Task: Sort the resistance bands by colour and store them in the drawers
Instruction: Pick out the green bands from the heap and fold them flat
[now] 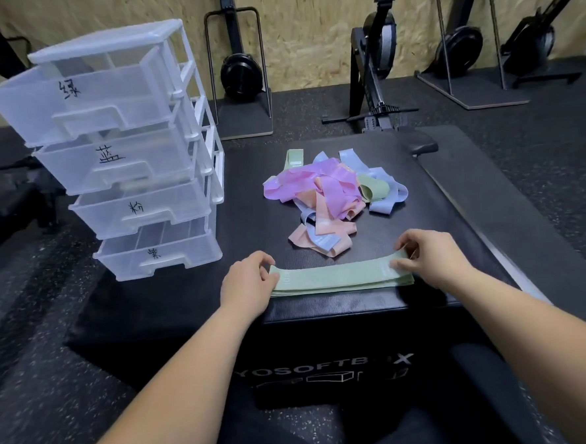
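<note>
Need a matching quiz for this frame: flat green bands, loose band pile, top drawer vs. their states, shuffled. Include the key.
Things:
1. green band stack
2. band pile
3. top drawer

States:
A. tangled, mixed colours, beyond the hands
B. pulled out furthest of the drawers
C. laid flat, left hand and right hand pinching its ends

Pairs: 1-C, 2-A, 3-B

Near edge: green bands (339,277) stacked flat; mixed-colour pile (331,199) behind; four labelled drawers (133,156) pulled open, left.
</note>
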`<state>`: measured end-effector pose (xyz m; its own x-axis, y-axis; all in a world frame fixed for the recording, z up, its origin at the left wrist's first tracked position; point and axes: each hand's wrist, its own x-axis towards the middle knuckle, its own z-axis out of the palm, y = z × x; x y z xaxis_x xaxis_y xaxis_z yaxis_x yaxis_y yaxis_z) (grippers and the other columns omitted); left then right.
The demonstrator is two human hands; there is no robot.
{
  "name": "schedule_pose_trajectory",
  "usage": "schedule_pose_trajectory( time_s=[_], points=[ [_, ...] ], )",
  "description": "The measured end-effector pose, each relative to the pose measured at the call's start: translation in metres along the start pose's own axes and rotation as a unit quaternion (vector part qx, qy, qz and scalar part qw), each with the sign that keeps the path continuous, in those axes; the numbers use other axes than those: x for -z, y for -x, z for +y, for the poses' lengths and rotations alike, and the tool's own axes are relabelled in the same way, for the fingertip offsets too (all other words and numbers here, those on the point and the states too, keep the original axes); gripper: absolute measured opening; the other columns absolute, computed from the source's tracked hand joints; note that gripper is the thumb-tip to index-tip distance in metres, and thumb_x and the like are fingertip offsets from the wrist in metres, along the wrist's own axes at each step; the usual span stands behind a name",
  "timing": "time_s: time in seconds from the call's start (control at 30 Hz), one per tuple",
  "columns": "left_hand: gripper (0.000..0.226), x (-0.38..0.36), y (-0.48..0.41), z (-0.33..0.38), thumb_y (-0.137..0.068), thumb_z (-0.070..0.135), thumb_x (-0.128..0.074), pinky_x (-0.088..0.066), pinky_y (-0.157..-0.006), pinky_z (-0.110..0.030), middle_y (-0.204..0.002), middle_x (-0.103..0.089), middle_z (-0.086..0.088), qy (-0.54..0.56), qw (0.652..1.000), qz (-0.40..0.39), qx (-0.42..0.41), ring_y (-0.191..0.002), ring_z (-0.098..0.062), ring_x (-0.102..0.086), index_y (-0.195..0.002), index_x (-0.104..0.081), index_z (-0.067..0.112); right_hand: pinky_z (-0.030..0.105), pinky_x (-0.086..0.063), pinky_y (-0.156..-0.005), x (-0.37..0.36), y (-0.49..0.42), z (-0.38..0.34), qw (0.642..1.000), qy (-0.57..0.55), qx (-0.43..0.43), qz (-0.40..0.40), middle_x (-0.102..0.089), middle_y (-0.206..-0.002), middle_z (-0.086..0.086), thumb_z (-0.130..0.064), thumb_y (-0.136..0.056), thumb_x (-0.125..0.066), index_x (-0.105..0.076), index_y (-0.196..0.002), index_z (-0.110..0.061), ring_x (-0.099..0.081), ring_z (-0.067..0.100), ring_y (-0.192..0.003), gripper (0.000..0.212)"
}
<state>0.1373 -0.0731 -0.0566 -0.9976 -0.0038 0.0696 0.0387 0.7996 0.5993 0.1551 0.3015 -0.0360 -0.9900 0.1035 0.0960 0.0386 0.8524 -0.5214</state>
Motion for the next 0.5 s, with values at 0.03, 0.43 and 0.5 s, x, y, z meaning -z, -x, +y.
schedule_pose_trajectory(
  time_s=[0.03, 0.43, 0.5],
  points=[
    [0.012, -0.003, 0.002, 0.0, -0.093, 0.034, -0.069, -0.053, -0.084, -0.04, -0.08, -0.068, 0.015, -0.033, 0.999, -0.002, -0.013, -0.095, -0.015, -0.059, -0.105, -0.066, 0.037, 0.03, -0.048, -0.068, -0.004, 0.001, 0.001, 1.0, 0.019, 0.009, 0.002, -0.067, -0.08, -0.008, -0.033, -0.072, -0.094, -0.072, -0.092, -0.028, -0.064, 0.017, -0.076, 0.03],
    [0.042, 0.003, -0.004, 0.001, -0.094, 0.037, -0.075, -0.047, -0.107, -0.041, -0.132, -0.06, 0.012, -0.064, 0.989, -0.078, -0.108, -0.125, -0.016, -0.053, -0.134, -0.063, 0.033, 0.041, -0.054, -0.09, -0.005, 0.002, 0.025, 0.988, 0.082, 0.111, -0.072, -0.062, -0.114, -0.018, -0.067, -0.075, -0.079, -0.07, -0.106, -0.043, -0.06, 0.014, -0.106, 0.039],
    [0.055, 0.01, -0.005, 0.002, -0.088, 0.041, -0.082, -0.045, -0.111, -0.04, -0.136, -0.059, 0.015, -0.072, 0.979, -0.137, -0.133, -0.129, -0.014, -0.052, -0.138, -0.061, 0.035, 0.038, -0.053, -0.095, 0.0, -0.003, 0.026, 0.977, 0.108, 0.128, -0.131, -0.063, -0.117, -0.02, -0.072, -0.066, -0.08, -0.068, -0.116, -0.042, -0.061, 0.012, -0.107, 0.059]
  ],
)
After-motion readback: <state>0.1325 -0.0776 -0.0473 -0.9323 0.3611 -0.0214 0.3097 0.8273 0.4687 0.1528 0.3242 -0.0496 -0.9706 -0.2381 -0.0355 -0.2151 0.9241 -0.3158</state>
